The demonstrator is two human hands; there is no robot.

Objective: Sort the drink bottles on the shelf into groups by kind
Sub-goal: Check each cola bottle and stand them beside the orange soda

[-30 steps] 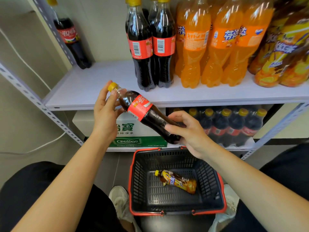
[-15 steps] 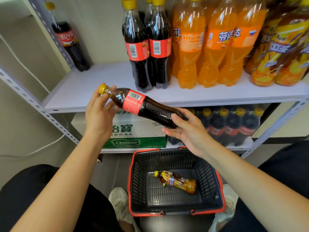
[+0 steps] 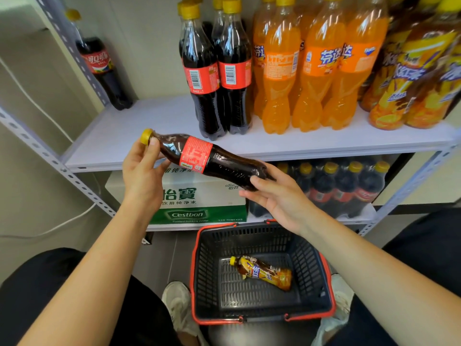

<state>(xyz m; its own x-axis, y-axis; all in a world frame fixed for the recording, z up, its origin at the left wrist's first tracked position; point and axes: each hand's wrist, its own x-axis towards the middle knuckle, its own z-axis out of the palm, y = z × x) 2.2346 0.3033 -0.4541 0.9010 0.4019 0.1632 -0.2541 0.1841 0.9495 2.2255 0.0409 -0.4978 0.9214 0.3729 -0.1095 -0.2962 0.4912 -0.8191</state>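
Dark cola plastic bottle with red label and yellow cap [image 3: 207, 158] lies nearly level in the air, just before the white shelf board [image 3: 124, 136]. The left hand [image 3: 142, 176] pinches its neck by the cap; the right hand [image 3: 279, 198] grips its base, fingers apparently underneath.

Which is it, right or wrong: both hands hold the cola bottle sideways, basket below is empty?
Wrong: the head view shows the basket holds one iced tea bottle, lying down. Left hand and right hand do hold the cola bottle sideways.
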